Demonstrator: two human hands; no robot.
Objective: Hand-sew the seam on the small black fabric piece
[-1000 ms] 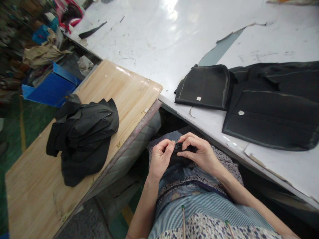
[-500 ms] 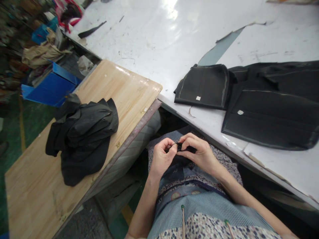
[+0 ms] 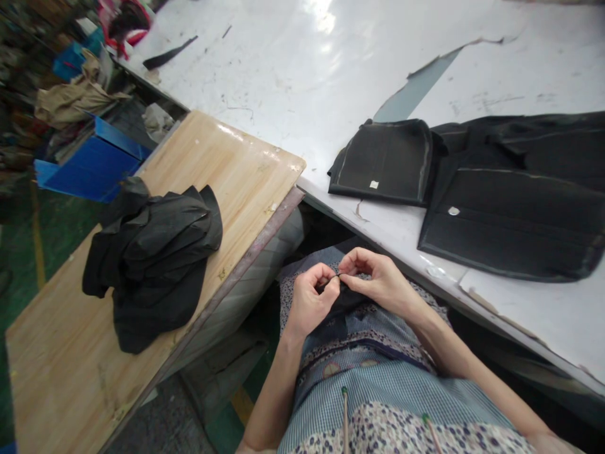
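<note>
Above my lap, my left hand [image 3: 311, 301] and my right hand [image 3: 380, 280] meet fingertip to fingertip. Both are closed in a pinch on a piece of black cloth [image 3: 348, 299], of which a thin edge shows between the fingertips. The rest of the cloth hangs dark over the patterned apron [image 3: 378, 372], mostly hidden by the fingers. To the right, on the white table, lie a small black fabric panel [image 3: 385, 157] and a larger black fabric panel [image 3: 515, 221], each with a small pale sticker.
A crumpled black fabric pile [image 3: 155, 258] rests on the wooden board [image 3: 61, 353] at left. Beyond it stands a blue box [image 3: 97, 161]. The white table [image 3: 283, 69] has a torn covering, and its edge runs just ahead of my hands.
My right hand's fingers have drawn in to a tighter pinch, and less black cloth shows between the hands. The view has shifted slightly; the fabric on board and table stays put.
</note>
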